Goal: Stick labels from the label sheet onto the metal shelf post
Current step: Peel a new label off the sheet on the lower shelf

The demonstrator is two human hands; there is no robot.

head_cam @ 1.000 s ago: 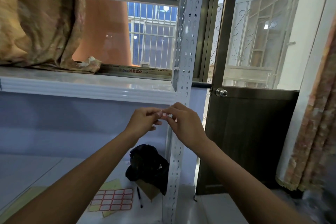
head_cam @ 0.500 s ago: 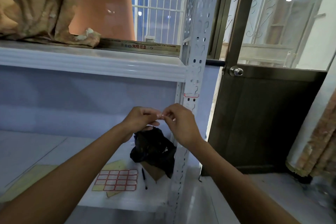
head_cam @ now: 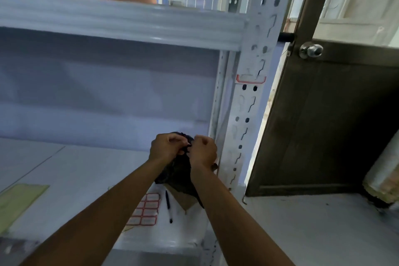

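Both hands are curled, fingertips pinched together. The left hand (head_cam: pixel 166 149) and right hand (head_cam: pixel 204 151) may hold a tiny label, but I cannot tell. The post (head_cam: pixel 248 101) stands just right of them. The label sheet (head_cam: pixel 146 211) lies below. Next, I think: press it on.

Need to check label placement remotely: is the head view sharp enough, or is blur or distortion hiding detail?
Head view: motion-smeared throughout; hands, left hand and right hand, soft. The stuck label on the shelf post reads only as a red outline. Wide-angle bends the post. Daylight behind washes out the window.
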